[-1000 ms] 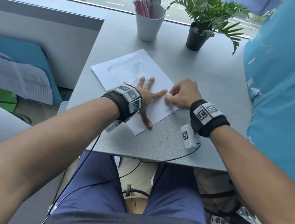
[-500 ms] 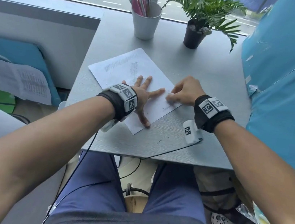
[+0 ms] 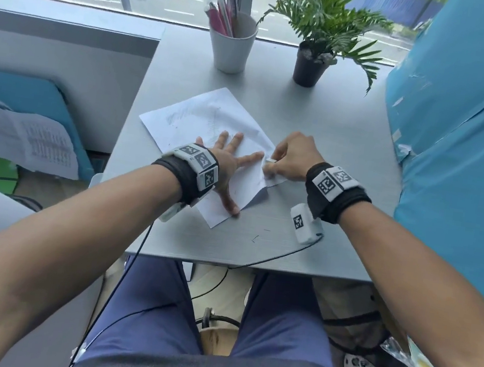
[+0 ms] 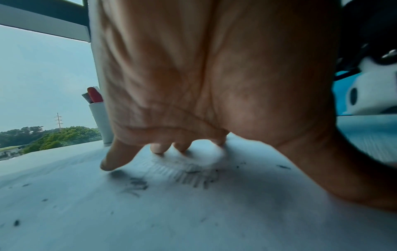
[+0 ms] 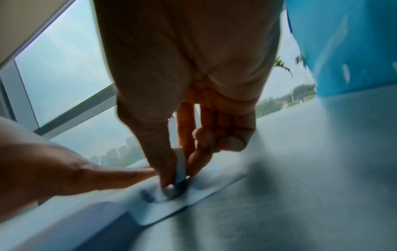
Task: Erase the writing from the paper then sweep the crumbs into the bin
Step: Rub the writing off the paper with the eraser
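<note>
A white sheet of paper (image 3: 209, 122) lies askew on the grey table (image 3: 320, 126), with faint pencil marks on its far half. My left hand (image 3: 231, 163) lies flat on the sheet, fingers spread, and pins it down. My right hand (image 3: 290, 159) pinches a small white eraser (image 5: 180, 165) and presses its tip onto the paper's right corner. That corner (image 3: 261, 193) buckles and lifts off the table. Dark eraser crumbs (image 4: 137, 185) and smudged pencil strokes (image 4: 193, 176) lie on the sheet under my left palm. No bin shows in any view.
A white cup of pens (image 3: 232, 42) and a potted plant (image 3: 314, 59) stand at the table's far edge by the window. A blue covered bulk (image 3: 463, 146) borders the table on the right. A few crumbs (image 3: 254, 238) lie on the table's near part.
My right hand has rubbed the eraser towards me along the paper's right edge, and the corner has crumpled and lifted. My left hand has stayed flat on the sheet.
</note>
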